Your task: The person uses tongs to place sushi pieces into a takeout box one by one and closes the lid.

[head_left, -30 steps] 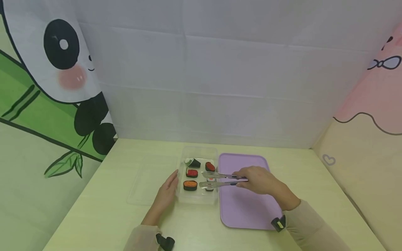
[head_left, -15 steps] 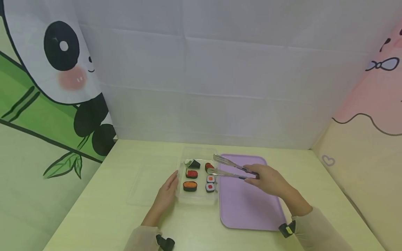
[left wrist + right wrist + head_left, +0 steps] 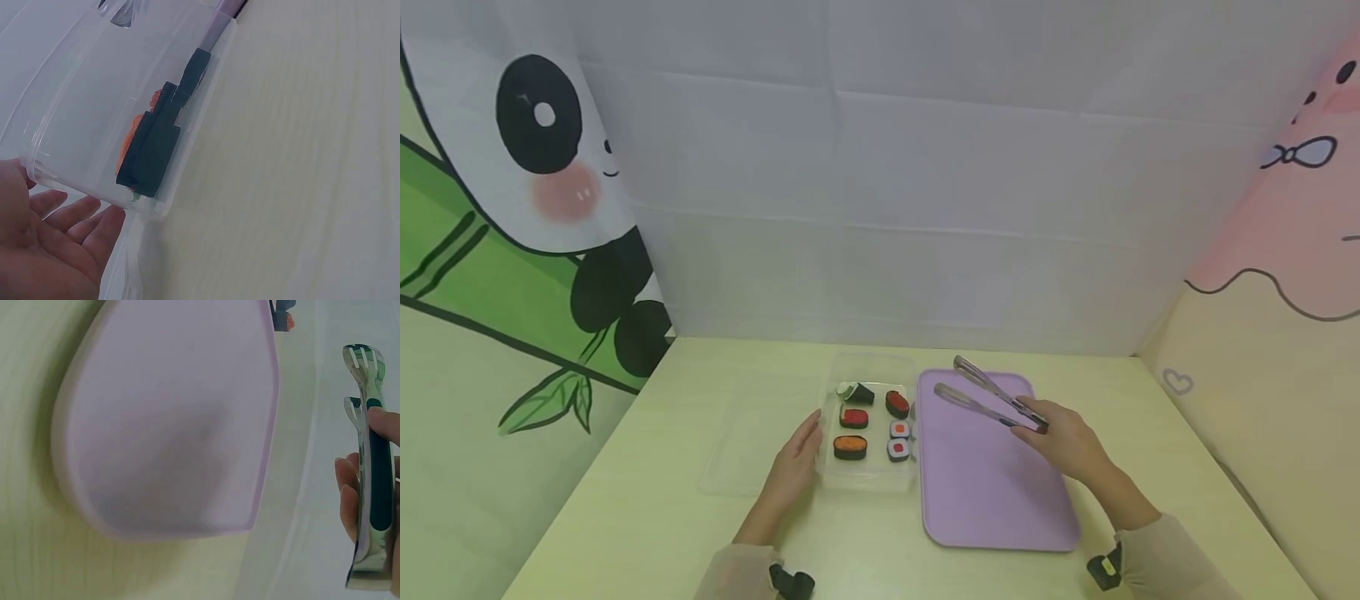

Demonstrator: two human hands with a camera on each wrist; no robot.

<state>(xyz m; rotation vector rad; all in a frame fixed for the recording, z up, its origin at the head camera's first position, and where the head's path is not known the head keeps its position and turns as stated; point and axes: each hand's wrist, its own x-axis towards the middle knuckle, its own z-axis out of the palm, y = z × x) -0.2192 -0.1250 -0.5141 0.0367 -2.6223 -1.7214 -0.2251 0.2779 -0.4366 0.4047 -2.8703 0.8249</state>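
My left hand [image 3: 792, 467] rests against the left side of a clear plastic box [image 3: 872, 483], its fingers loosely bent in the left wrist view. Inside lie several sushi pieces: a dark-wrapped hand roll [image 3: 859, 393], red-topped sushi [image 3: 853, 417], orange-topped sushi [image 3: 850, 448], another red-topped piece [image 3: 897, 404] and two small white-faced rolls, one orange-centred [image 3: 899, 429], one red-centred [image 3: 898, 450]. With my right hand [image 3: 1063, 439] I hold metal tongs [image 3: 380, 469] with dark grips. Their arms are spread apart over the tray's far part, with nothing between the tips.
A purple tray [image 3: 992, 508] lies right of the box, close beside it. On the left a clear lid [image 3: 752, 433] lies flat on the pale table [image 3: 647, 517]. A white cloth wall [image 3: 880, 275] stands at the back, with printed panels at both sides.
My right hand has drawn the tongs rightward from above the box to above the tray, uncovering the two small rolls. My left hand stays at the box.
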